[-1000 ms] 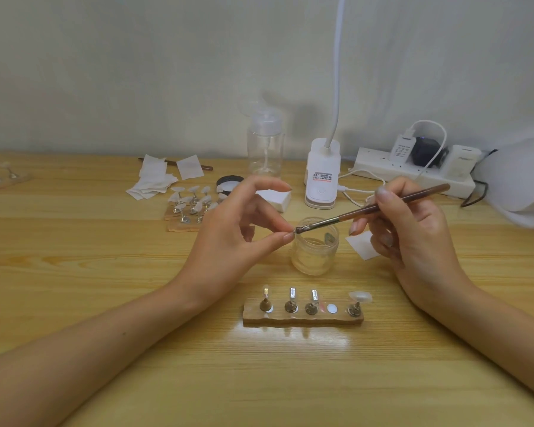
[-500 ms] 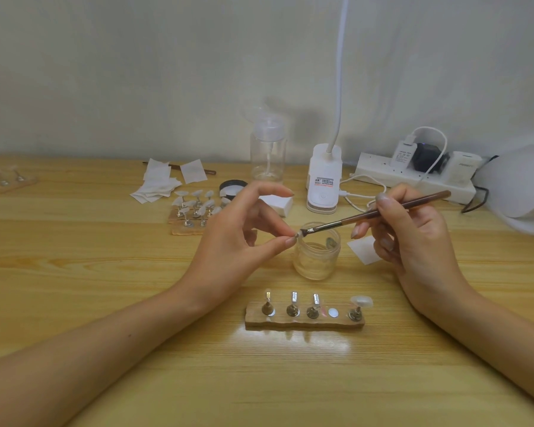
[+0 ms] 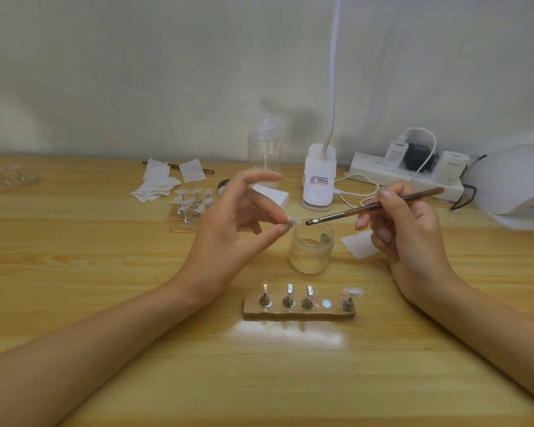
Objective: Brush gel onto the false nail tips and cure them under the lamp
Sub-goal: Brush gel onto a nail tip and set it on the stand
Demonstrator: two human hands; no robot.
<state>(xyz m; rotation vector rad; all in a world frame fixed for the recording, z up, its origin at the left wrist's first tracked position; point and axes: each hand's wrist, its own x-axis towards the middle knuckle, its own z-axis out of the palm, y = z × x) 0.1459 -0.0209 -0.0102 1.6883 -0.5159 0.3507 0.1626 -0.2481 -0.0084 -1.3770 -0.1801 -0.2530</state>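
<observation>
Nearest, the wooden holder (image 3: 299, 312) carries one spare tip (image 3: 353, 292) on its right-end stand. Beyond, the left hand (image 3: 228, 232) pinches a false nail tip (image 3: 293, 221) between thumb and fingertip. The right hand (image 3: 407, 229) grips the brush (image 3: 373, 206), with the bristles just beside those fingertips, above the jar (image 3: 312, 246). The tip is judged light, thin and slippery, so hold it by the edges. Gel on the bristles is indiscernible. The curing lamp (image 3: 512, 186), farthest, is cut off.

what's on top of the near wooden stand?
On the wooden stand: four metal holders, three bare, the right-end one carrying a nail tip that covers its top. One round disc has no holder.
</observation>
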